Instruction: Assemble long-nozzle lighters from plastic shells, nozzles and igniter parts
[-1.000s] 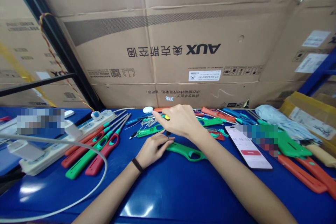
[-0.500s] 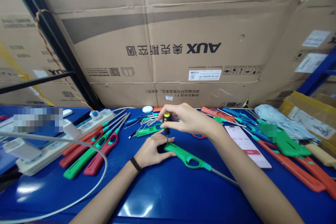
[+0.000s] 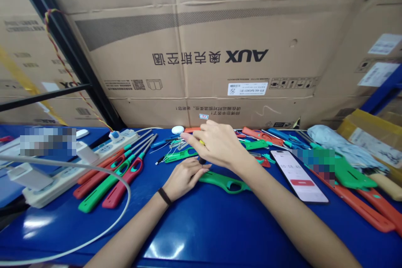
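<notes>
Right forearm (image 3: 276, 194) now hides wand, green lighter (image 3: 224, 183) crosswise, pointing right

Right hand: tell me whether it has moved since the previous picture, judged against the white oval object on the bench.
Yes. The right hand has moved left, closer to the white oval object.

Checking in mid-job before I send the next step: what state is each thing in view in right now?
Green utility lighter: lying flat, far end hidden under the right forearm.
Right hand: raised, yellow screwdriver handle among its fingers, grip unclear.
Left hand: fingers curled beside the lighter's near end.
Phone: face up, screen lit, showing digits and a red button.
Power strip: plugs inserted, cable attached.
</notes>
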Action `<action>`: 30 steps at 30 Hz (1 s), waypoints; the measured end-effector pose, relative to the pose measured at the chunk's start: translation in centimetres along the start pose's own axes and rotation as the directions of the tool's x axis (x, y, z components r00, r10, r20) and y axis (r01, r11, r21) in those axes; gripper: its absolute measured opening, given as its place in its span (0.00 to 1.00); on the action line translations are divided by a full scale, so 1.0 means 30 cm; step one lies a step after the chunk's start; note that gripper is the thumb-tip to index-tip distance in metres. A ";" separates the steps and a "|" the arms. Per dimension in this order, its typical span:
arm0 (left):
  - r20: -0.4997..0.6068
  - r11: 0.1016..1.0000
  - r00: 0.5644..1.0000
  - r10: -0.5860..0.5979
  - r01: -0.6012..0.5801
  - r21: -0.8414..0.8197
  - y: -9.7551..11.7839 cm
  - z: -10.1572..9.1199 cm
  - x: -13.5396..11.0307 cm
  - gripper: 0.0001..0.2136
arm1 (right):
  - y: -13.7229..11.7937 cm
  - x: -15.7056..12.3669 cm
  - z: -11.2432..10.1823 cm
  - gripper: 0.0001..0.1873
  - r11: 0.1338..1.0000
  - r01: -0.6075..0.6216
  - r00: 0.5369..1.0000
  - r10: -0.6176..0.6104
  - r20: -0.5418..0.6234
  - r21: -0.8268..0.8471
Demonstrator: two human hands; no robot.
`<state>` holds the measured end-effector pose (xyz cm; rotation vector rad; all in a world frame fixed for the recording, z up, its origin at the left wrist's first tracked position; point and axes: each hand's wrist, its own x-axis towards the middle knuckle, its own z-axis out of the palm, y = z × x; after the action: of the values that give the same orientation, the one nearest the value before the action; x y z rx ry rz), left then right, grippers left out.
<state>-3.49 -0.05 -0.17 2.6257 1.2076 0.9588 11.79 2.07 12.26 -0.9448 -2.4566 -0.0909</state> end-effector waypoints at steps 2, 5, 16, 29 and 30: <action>-0.004 1.000 1.000 0.003 -0.003 0.019 0.000 0.000 0.001 0.15 | 0.026 -0.009 -0.022 0.24 0.971 0.078 0.993 -0.096 0.071 0.225; -0.008 1.000 1.000 0.003 -0.003 0.031 0.000 0.002 0.002 0.15 | 0.066 -0.022 -0.056 0.22 0.834 0.161 0.948 -0.280 0.153 0.527; 0.049 0.999 0.998 -0.028 0.029 -0.025 -0.008 0.000 -0.005 0.22 | 0.086 -0.009 -0.062 0.11 0.947 0.113 0.976 -0.162 0.144 0.299; 0.003 1.000 1.000 0.012 -0.012 0.019 0.002 -0.002 -0.002 0.13 | 0.039 -0.017 -0.033 0.25 0.943 0.046 0.990 -0.088 0.114 0.330; 0.002 1.000 1.000 0.010 -0.010 0.020 0.001 -0.001 -0.002 0.13 | 0.052 -0.021 -0.043 0.23 0.896 0.086 0.978 -0.159 0.134 0.436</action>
<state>-3.51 -0.11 -0.16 2.6496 1.2112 0.9501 13.75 2.54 12.91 -0.6212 -2.5311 0.4884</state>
